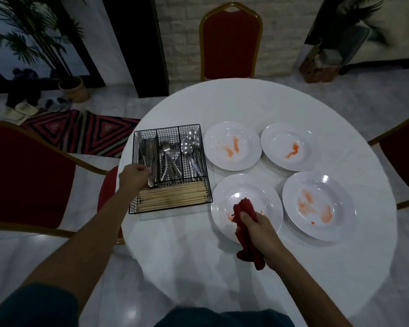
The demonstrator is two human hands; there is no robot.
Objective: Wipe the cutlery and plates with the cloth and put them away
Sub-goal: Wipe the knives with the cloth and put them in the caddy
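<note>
Cutlery seems to be the step in hand, with the plates not yet begun. The left hand (134,177) reaches into the near end of the wire basket (167,126), fingers curled round the handle of what looks like a knife (151,182) in the left compartment, where the other knives (149,147) lie. Forks (169,152) fill the middle section, spoons (190,142) the right, and chopsticks (172,194) lie across the front tray. The right hand (257,228) is clenched round the bunched red cloth (244,208), which sits over the bowl of the near-left plate (265,192); whether it touches the plate I cannot tell. All four plates on the tabletop (246,100) carry orange smears, including the near-right plate (340,204) and the two far plates (213,142).

The next move probably calls for lifting the knife clear of its neighbours and bringing it to the cloth, then drawing the blade through the folds with the edge turned away from the palm.
</note>
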